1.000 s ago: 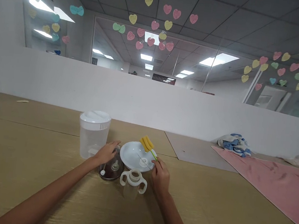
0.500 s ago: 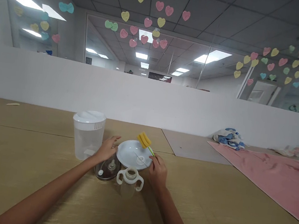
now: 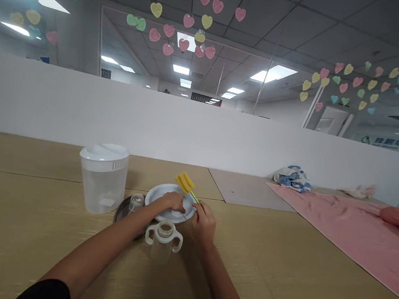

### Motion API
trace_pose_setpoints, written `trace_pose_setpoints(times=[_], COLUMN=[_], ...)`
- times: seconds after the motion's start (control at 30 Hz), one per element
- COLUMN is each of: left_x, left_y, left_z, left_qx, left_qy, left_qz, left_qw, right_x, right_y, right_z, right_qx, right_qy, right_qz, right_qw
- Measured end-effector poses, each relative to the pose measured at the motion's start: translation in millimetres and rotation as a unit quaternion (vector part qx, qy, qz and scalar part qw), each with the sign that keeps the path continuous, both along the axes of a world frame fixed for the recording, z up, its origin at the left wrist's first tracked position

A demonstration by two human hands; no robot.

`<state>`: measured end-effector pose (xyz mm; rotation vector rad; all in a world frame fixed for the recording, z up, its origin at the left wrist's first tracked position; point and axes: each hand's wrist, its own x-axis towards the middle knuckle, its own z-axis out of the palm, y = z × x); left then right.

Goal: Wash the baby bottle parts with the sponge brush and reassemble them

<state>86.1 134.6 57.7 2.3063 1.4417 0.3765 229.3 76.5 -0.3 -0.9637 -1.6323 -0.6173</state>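
Observation:
My right hand point(image 3: 204, 222) is closed round the green handle of a sponge brush point(image 3: 185, 182), whose yellow head points up over the far side of a white plate point(image 3: 155, 191). My left hand point(image 3: 173, 201) reaches down into that plate with its fingers drawn together; what they hold, if anything, is hidden. Between my forearms a clear baby bottle point(image 3: 163, 243) stands upright, uncapped, with white handles on both sides. A dark round dish point(image 3: 119, 217), partly covered by my left forearm, holds a clear bottle cap point(image 3: 136, 202).
A tall translucent container point(image 3: 103, 186) with a white lid stands left of the dish. On the right lie a pink cloth point(image 3: 342, 228) and a crumpled blue-and-white cloth point(image 3: 293, 178). A low white wall point(image 3: 172, 132) bounds the table at the back.
My left hand has moved right, from above the dark dish into the white plate. The clear cap in the dish has come into sight. My right hand still holds the brush.

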Motion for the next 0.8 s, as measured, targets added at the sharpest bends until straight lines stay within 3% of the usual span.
trace_pose_setpoints(times=[0.17,0.3,0.4,0.57,0.7,0.8], left_x=[-10.6,-30.5,-41.4,-48.4,-58.0,-74.2], left_y=[-0.1,-5.6,-13.7,-33.8,-51.5,-62.9], left_z=[6.3,11.4,14.8,17.7,19.9,17.5], left_qx=[0.041,0.089,0.094,0.104,0.122,0.155], left_qy=[-0.101,-0.225,-0.302,-0.378,-0.376,-0.377], left_qz=[0.055,0.103,0.106,0.058,0.01,0.027], left_qw=[0.993,0.965,0.943,0.918,0.918,0.913], right_x=[-0.2,-2.4,-4.0,-3.9,-5.5,-10.5], right_y=[-5.3,-8.3,-8.2,-13.7,-24.3,-28.7], right_z=[2.7,4.0,2.7,3.8,9.8,14.0], right_qx=[-0.042,-0.104,-0.116,-0.04,0.023,0.039], right_qy=[0.011,0.072,0.072,0.025,-0.015,-0.037], right_qz=[-0.024,-0.067,-0.06,0.024,0.074,0.082], right_qw=[0.999,0.99,0.989,0.999,0.997,0.995])
